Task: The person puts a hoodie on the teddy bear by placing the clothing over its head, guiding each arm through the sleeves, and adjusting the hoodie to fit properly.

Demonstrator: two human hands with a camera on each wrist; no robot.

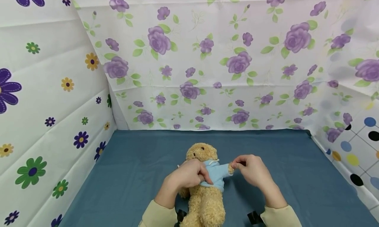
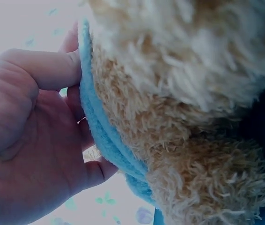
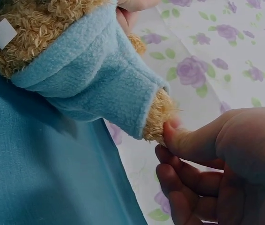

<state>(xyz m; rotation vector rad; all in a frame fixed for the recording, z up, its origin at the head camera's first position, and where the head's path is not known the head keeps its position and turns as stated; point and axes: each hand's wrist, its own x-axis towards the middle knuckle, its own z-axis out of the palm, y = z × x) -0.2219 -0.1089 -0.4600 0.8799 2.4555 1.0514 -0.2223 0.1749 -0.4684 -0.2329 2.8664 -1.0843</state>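
Observation:
A tan, curly-furred teddy bear (image 1: pixel 207 204) in a light blue top (image 1: pixel 215 172) lies on the table with its head towards the back. My left hand (image 1: pixel 189 174) reaches across its chest and pinches the top near the hem; the left wrist view has the thumb on the blue hem (image 2: pixel 95 112), with fingertips behind the cloth. With thumb and forefinger, my right hand (image 1: pixel 253 171) grips the bear's paw (image 3: pixel 159 115), which pokes out of the sleeve (image 3: pixel 128 98). That arm is stretched out sideways. The bear's other arm is mostly hidden by my left hand.
Dark blue cloth (image 1: pixel 142 158) covers the table. A white sheet with purple flowers (image 1: pixel 189 56) hangs behind it, a flowered sheet (image 1: pixel 59 121) on the left and a dotted one (image 1: pixel 355 148) on the right. A white tag (image 3: pixel 4 33) shows on the bear's fur.

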